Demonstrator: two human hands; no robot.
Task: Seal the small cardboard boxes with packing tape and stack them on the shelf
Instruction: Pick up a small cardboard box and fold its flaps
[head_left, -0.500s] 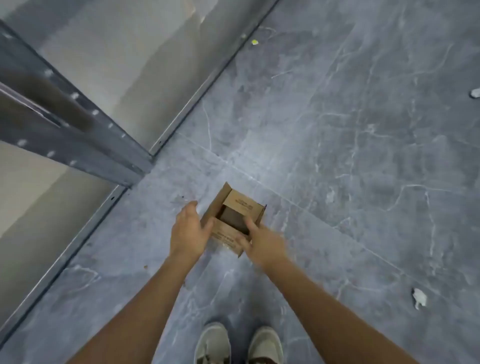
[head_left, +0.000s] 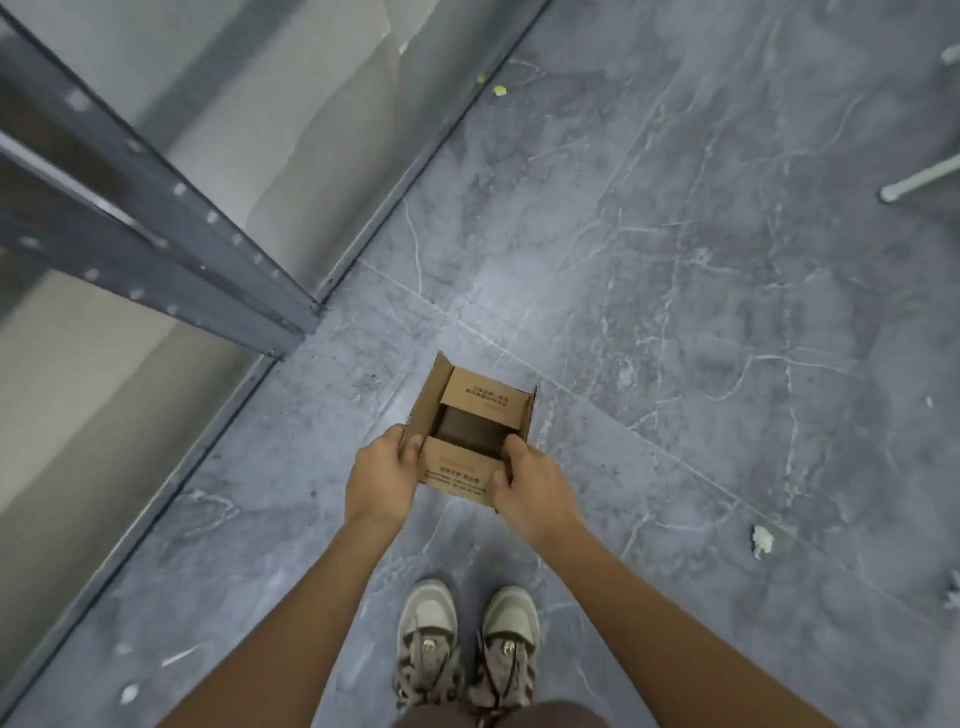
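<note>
A small brown cardboard box (head_left: 480, 402) is held in front of me above the grey floor, its top unsealed. Its two short flaps are folded in, leaving a dark gap between them, and its side flaps stand up. My left hand (head_left: 382, 475) grips the box's left near corner, thumb on the near flap. My right hand (head_left: 532, 483) grips the right near corner, fingers curled over the edge. No tape is in view.
A grey metal shelf frame (head_left: 156, 234) with bolted beams runs along the left, beside pale panels (head_left: 270, 119). The grey marbled floor (head_left: 701, 312) carries small scraps (head_left: 761, 540). A white leg (head_left: 919, 182) stands at the far right. My shoes (head_left: 467, 639) are below the box.
Both hands have closed onto the box's near corners, and the box sits squarer to me and a little higher. The view has shifted slightly.
</note>
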